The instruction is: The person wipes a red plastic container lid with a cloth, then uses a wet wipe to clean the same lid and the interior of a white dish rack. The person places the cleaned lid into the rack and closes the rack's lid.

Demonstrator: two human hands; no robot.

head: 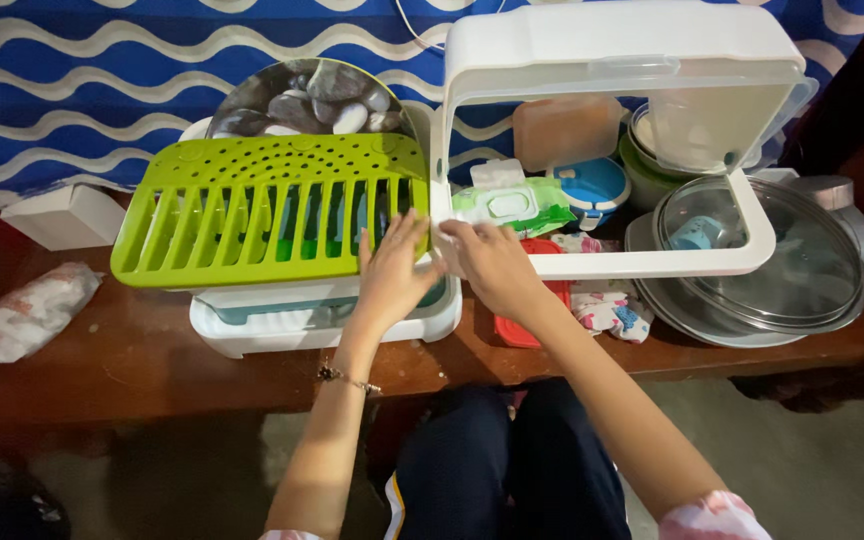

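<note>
Brown wooden table (152,370), and both hands meet at the white plastic rack (592,262): left hand (392,275) spread flat, right hand (492,265) pinching its corner. Looks light and stiff; the frame edge seems the best hold.

I see a dark wooden counter (132,365) against a blue cloth with white wavy stripes (82,70), grey floor (802,450) beneath.

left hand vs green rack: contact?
Touching. The head view shows the left hand with its fingers spread flat over the right end of the green slotted rack, with no gap visible between them.
</note>
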